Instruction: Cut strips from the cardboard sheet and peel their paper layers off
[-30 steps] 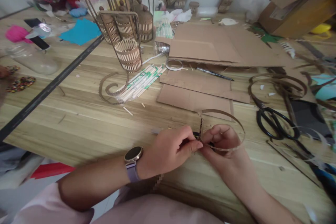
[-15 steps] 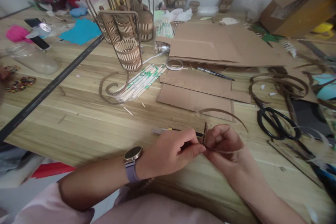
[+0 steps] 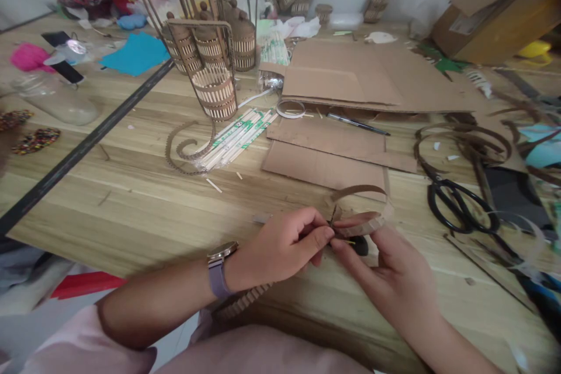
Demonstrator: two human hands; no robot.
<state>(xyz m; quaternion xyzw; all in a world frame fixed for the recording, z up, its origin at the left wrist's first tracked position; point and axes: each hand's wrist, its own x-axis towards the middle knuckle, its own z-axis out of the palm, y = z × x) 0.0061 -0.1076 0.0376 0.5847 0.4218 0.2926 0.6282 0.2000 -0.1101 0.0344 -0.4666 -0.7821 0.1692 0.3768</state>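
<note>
My left hand and right hand pinch the cardboard strip; uneven tugging could crease its curl beyond them.

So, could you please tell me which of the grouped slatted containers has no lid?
The front container, nearest the left hand: its top is open, while those behind have knobbed brown lids.

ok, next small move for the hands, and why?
Probably hold the left hand steady and ease the right hand along the cardboard strip to tighten its bend. The left thumb and fingers appear to pinch it close to the right thumb, while its curve stands wide beyond them.
</note>
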